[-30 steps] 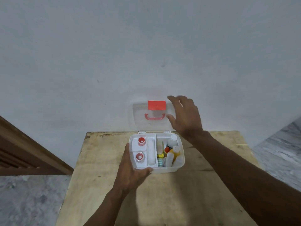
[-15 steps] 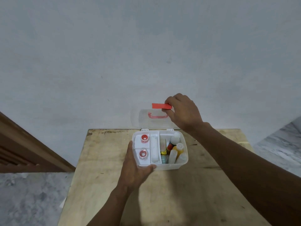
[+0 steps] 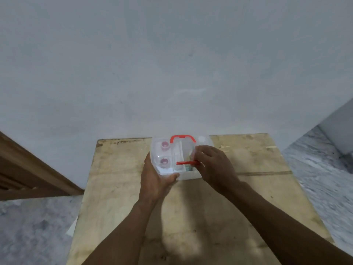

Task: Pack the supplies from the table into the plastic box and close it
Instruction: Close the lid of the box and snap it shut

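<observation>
Left hand (image 3: 155, 178) grips the clear plastic box (image 3: 188, 175) at its near-left corner, bracing it on the worn wooden tabletop (image 3: 248, 188). Right hand (image 3: 214, 165) pinches the red latch (image 3: 188, 163) beneath its fingers, lowering the transparent lid (image 3: 164, 150) to seat it.

Both hands (image 3: 215, 165) on plastic box (image 3: 188, 175)

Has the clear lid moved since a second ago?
Yes. The lid stood up against the wall behind; now it lies swung down toward the person over the box, right hand on it.
</observation>
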A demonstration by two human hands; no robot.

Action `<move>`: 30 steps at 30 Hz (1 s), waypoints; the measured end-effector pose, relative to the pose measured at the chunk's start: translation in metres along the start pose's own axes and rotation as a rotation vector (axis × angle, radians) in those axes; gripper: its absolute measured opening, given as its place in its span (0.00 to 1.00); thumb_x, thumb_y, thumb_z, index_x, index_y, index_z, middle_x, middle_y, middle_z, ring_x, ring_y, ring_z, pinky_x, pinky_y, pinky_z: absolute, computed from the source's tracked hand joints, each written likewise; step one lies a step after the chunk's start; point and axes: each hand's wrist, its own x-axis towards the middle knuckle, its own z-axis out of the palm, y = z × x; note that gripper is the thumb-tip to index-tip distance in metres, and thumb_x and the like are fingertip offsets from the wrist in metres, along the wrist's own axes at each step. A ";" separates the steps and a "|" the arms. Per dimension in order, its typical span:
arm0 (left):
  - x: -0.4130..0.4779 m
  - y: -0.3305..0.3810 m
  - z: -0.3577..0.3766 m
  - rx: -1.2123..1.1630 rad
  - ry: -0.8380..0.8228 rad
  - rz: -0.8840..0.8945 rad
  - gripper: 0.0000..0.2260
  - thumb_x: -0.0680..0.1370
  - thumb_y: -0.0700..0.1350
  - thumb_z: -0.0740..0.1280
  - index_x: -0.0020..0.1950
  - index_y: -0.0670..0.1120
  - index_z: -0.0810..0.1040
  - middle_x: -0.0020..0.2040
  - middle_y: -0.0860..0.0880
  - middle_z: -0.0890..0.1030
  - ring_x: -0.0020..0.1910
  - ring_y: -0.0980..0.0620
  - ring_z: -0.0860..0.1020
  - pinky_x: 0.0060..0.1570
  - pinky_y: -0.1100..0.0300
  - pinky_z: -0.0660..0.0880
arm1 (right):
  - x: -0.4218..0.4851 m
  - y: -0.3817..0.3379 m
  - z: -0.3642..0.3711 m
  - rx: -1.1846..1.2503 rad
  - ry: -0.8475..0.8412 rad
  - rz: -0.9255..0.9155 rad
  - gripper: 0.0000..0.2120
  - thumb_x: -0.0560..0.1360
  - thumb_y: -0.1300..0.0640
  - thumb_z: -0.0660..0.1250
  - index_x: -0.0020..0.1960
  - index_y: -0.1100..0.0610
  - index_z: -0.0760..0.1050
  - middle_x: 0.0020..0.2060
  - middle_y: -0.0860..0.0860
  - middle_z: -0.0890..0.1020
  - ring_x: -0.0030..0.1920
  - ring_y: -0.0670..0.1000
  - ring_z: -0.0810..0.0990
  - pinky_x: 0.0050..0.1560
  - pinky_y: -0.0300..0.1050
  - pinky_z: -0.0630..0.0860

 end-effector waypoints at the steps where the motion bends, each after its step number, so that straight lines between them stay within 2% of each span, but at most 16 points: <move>1: -0.002 0.001 0.000 0.002 0.016 -0.007 0.33 0.61 0.43 0.83 0.55 0.61 0.67 0.50 0.67 0.74 0.49 0.70 0.77 0.38 0.80 0.71 | -0.003 0.002 0.006 -0.025 -0.013 0.004 0.07 0.74 0.53 0.71 0.49 0.56 0.78 0.52 0.54 0.83 0.51 0.54 0.81 0.51 0.51 0.80; 3: -0.003 -0.001 -0.001 0.014 0.041 -0.022 0.36 0.60 0.46 0.83 0.59 0.59 0.66 0.51 0.66 0.73 0.50 0.68 0.77 0.40 0.80 0.71 | -0.008 0.004 0.016 -0.054 -0.029 0.002 0.09 0.74 0.52 0.70 0.51 0.56 0.78 0.56 0.55 0.82 0.55 0.55 0.80 0.53 0.53 0.79; 5: -0.002 -0.008 -0.001 0.027 0.064 -0.030 0.37 0.60 0.48 0.83 0.61 0.57 0.66 0.51 0.66 0.73 0.49 0.71 0.76 0.40 0.80 0.70 | -0.013 0.003 0.024 -0.059 -0.033 0.009 0.09 0.74 0.53 0.71 0.51 0.56 0.78 0.57 0.55 0.82 0.56 0.56 0.80 0.54 0.54 0.79; 7: -0.002 -0.011 0.001 0.052 0.076 -0.069 0.38 0.59 0.50 0.83 0.63 0.56 0.66 0.52 0.65 0.73 0.48 0.66 0.76 0.40 0.79 0.69 | -0.015 0.002 0.030 -0.059 -0.023 0.032 0.10 0.73 0.53 0.72 0.51 0.57 0.79 0.58 0.56 0.82 0.58 0.57 0.80 0.56 0.56 0.79; 9: -0.003 -0.014 0.003 0.069 0.084 -0.093 0.41 0.59 0.53 0.83 0.65 0.54 0.64 0.55 0.60 0.72 0.51 0.61 0.74 0.44 0.76 0.69 | -0.015 0.001 0.033 -0.062 -0.021 0.045 0.11 0.73 0.52 0.73 0.52 0.57 0.79 0.59 0.56 0.81 0.59 0.56 0.80 0.57 0.56 0.78; 14: -0.002 -0.022 0.005 0.075 0.080 -0.079 0.42 0.60 0.55 0.82 0.66 0.55 0.63 0.58 0.58 0.72 0.53 0.58 0.75 0.48 0.70 0.73 | -0.015 -0.001 0.032 -0.053 -0.012 0.046 0.11 0.72 0.54 0.73 0.51 0.58 0.79 0.58 0.57 0.82 0.57 0.57 0.81 0.56 0.57 0.79; 17: -0.002 -0.021 0.005 0.094 0.071 -0.045 0.41 0.60 0.55 0.82 0.66 0.56 0.62 0.58 0.57 0.72 0.51 0.59 0.75 0.48 0.72 0.73 | -0.015 -0.003 0.033 -0.064 -0.018 0.062 0.14 0.72 0.52 0.74 0.53 0.58 0.79 0.60 0.56 0.81 0.58 0.56 0.81 0.59 0.58 0.78; 20: -0.001 -0.019 0.004 0.078 0.052 -0.066 0.49 0.60 0.54 0.82 0.73 0.52 0.56 0.63 0.53 0.72 0.55 0.59 0.75 0.55 0.62 0.76 | -0.016 -0.004 0.035 -0.081 -0.024 0.074 0.16 0.72 0.51 0.74 0.55 0.58 0.79 0.60 0.56 0.81 0.59 0.56 0.81 0.60 0.58 0.78; 21: -0.001 -0.016 0.004 0.073 0.042 -0.069 0.52 0.60 0.55 0.82 0.75 0.52 0.53 0.65 0.53 0.72 0.57 0.59 0.75 0.56 0.63 0.75 | -0.017 -0.005 0.036 -0.091 -0.022 0.075 0.16 0.72 0.51 0.74 0.55 0.58 0.79 0.60 0.56 0.81 0.59 0.56 0.81 0.60 0.58 0.78; 22: 0.000 -0.015 0.004 0.067 0.031 -0.039 0.52 0.61 0.55 0.82 0.75 0.52 0.53 0.65 0.54 0.71 0.57 0.62 0.74 0.56 0.70 0.72 | -0.017 -0.005 0.037 -0.093 -0.019 0.077 0.16 0.71 0.51 0.74 0.55 0.58 0.79 0.60 0.56 0.81 0.59 0.56 0.81 0.60 0.58 0.78; 24: 0.001 -0.014 0.006 0.062 0.011 0.046 0.44 0.63 0.54 0.81 0.72 0.53 0.60 0.64 0.56 0.72 0.57 0.68 0.73 0.52 0.80 0.69 | -0.018 -0.005 0.039 -0.078 -0.008 0.084 0.15 0.72 0.53 0.74 0.54 0.58 0.78 0.60 0.56 0.81 0.59 0.57 0.80 0.59 0.57 0.78; 25: 0.001 -0.014 0.005 0.059 0.004 0.071 0.42 0.64 0.53 0.81 0.71 0.52 0.62 0.64 0.56 0.73 0.58 0.68 0.73 0.53 0.79 0.70 | -0.018 -0.006 0.040 -0.071 -0.003 0.086 0.14 0.72 0.54 0.74 0.54 0.59 0.78 0.60 0.57 0.81 0.59 0.57 0.80 0.59 0.57 0.78; 28: 0.002 -0.021 0.000 0.050 -0.025 0.131 0.43 0.64 0.53 0.81 0.72 0.50 0.63 0.67 0.52 0.74 0.64 0.58 0.74 0.61 0.60 0.76 | -0.019 -0.008 0.042 -0.061 0.022 0.096 0.12 0.71 0.56 0.74 0.52 0.60 0.78 0.58 0.57 0.82 0.57 0.58 0.80 0.57 0.55 0.79; 30: 0.002 -0.029 -0.003 0.092 -0.068 0.162 0.47 0.63 0.57 0.80 0.75 0.48 0.60 0.72 0.48 0.70 0.69 0.54 0.71 0.66 0.53 0.72 | -0.020 -0.010 0.042 -0.046 0.028 0.102 0.14 0.71 0.57 0.75 0.53 0.61 0.78 0.56 0.57 0.82 0.55 0.57 0.81 0.57 0.54 0.80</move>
